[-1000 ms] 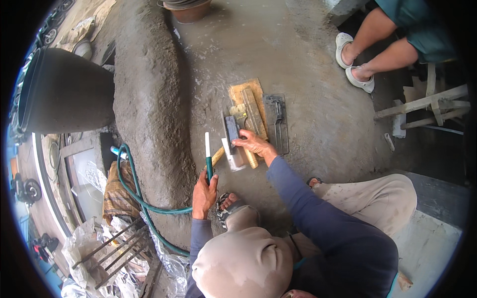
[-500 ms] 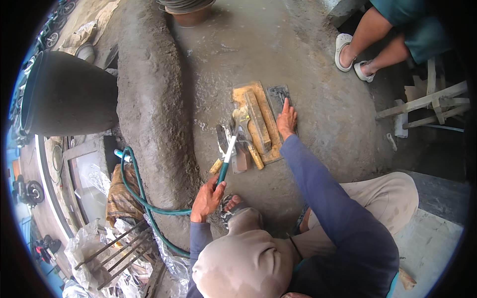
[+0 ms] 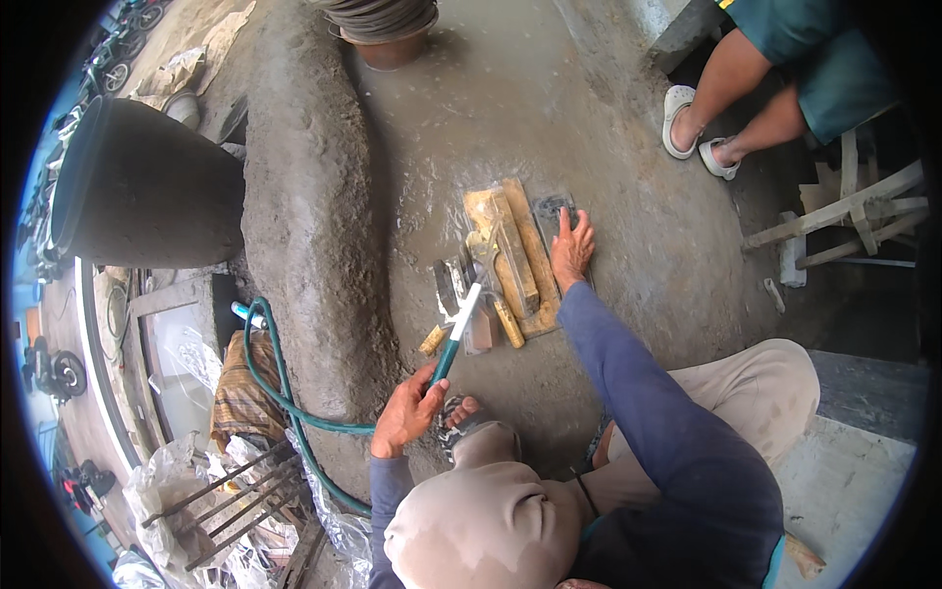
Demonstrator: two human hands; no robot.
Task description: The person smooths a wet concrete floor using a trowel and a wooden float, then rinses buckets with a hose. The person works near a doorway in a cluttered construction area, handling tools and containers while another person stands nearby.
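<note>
My left hand (image 3: 404, 417) grips a green hose (image 3: 334, 425) by its end, where a white pipe piece (image 3: 466, 312) points at the tools lying in front. My right hand (image 3: 572, 253) rests on a dark rectangular float (image 3: 551, 209), thumb and fingers apart at its surface. Left of that lies a yellowish wooden float (image 3: 535, 285) with a long bar handle. Trowels with yellow handles, one handle (image 3: 508, 322) nearer the float and another handle (image 3: 432, 340) further left, lie beside it. A brownish block (image 3: 481, 332) sits between them, partly behind the pipe.
Wet grey cement covers the ground, with a raised rounded ridge (image 3: 312, 216) on the left. Beyond it stands a big dark tub (image 3: 147, 187). A coil-topped pot (image 3: 383, 44) is at the far side. Another person's feet in pale clogs (image 3: 679, 123) stand far right, near a wooden frame (image 3: 844, 211).
My right hand has shifted slightly nearer and its fingers have spread from a pointing finger. My left hand still holds the hose, its pipe end now slightly lower and further right.
</note>
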